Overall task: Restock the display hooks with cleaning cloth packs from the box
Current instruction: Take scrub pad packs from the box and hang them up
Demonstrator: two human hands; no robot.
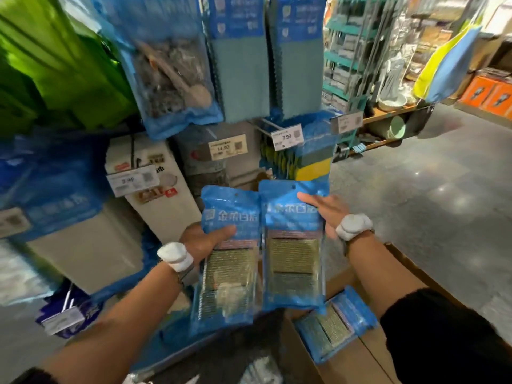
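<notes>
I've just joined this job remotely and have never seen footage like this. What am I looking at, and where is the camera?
There is no machine here: these are a person's two bare hands, filmed by one wide camera worn on the person's head, looking forward and down. The left hand grips one blue pack, thumb across its front. The right hand grips a second blue pack beside it. White wraps sit at both wrists. At lower right is an open cardboard box with more packs inside. Ahead hang teal cloths and price tags.
</notes>
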